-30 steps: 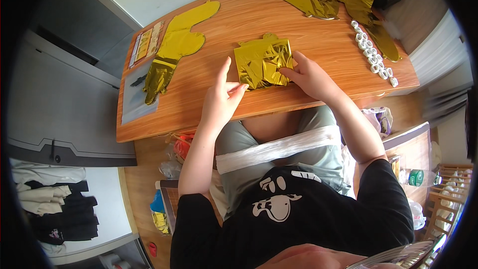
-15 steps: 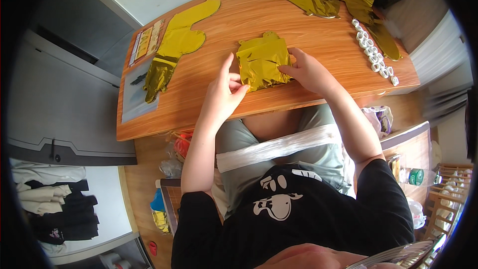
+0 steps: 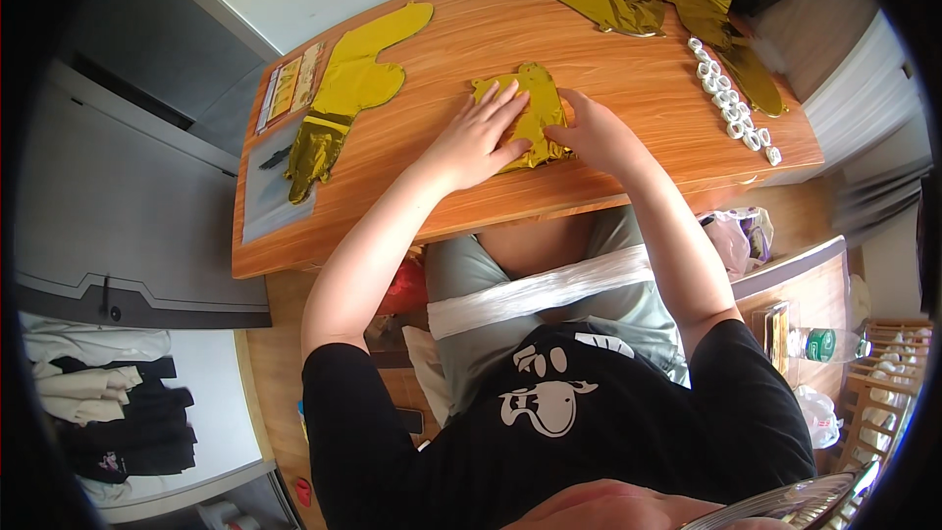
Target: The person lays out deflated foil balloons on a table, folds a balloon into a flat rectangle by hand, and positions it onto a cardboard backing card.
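Observation:
A folded gold foil balloon [image 3: 539,120] lies flat near the middle of the table's front side. My left hand [image 3: 479,140] rests spread on its left part, palm down, covering much of that side. At the right edge is my right hand [image 3: 601,135]; its thumb lies on the foil and its forefinger stretches along the side, apart from the thumb. The other fingers of that hand are mostly hidden. To the left lies a flat, partly folded gold foil balloon [image 3: 358,72].
More gold foil balloons [image 3: 628,2] lie at the far right. Several small white rolls [image 3: 726,98] stand in rows on the right side. A printed card [image 3: 287,88] and a clear plastic sheet [image 3: 265,198] lie at the left of the wooden table [image 3: 412,221].
My left hand has moved from the foil's lower left corner up onto its top and flattened there. The foil looks narrower now. My right hand has shifted slightly.

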`<action>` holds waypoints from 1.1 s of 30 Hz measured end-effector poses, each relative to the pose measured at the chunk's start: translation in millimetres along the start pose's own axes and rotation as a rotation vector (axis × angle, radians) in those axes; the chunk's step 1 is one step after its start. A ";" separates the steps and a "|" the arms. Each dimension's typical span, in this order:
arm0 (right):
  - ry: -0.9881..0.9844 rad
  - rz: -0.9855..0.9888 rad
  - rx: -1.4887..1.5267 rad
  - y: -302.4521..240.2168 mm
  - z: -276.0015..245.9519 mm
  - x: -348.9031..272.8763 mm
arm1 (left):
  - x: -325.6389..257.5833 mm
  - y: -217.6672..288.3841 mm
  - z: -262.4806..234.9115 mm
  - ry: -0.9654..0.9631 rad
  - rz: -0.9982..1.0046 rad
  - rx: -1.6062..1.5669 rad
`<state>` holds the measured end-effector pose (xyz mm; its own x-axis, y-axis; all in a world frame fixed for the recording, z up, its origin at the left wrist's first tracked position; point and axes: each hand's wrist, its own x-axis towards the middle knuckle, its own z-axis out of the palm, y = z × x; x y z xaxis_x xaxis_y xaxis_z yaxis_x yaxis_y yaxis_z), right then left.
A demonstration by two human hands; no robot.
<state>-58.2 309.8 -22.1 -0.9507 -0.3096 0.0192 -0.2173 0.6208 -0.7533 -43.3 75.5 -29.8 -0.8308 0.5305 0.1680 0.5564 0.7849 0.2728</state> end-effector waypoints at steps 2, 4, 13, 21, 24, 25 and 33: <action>0.014 0.016 -0.019 -1.9 -0.3 -1.3 | 1.2 -0.4 4.7 -0.052 0.003 0.060; 0.005 0.037 0.039 -8.6 -6.3 -8.7 | 1.4 -1.2 6.7 -0.072 0.000 0.084; 0.154 -0.029 0.180 -1.5 -9.8 -51.9 | 0.9 -7.3 10.0 -0.105 0.019 0.132; 0.083 -0.065 0.097 6.0 -8.6 -46.9 | 2.9 -0.6 5.5 -0.132 -0.003 0.174; 0.126 -0.166 0.087 14.8 -4.3 -46.2 | 6.4 3.8 3.7 -0.144 -0.019 0.194; 0.166 -0.221 0.027 15.4 -2.7 -47.9 | 5.5 3.6 4.3 -0.141 -0.021 0.199; -0.010 -0.152 -0.017 -4.6 -23.4 -39.3 | 0.3 -1.5 8.1 -0.117 -0.024 0.205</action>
<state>-25.0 336.0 -4.0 -0.9041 -0.4084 0.1257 -0.3628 0.5785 -0.7306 -44.3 77.0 -37.8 -0.8434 0.5351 0.0495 0.5374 0.8399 0.0758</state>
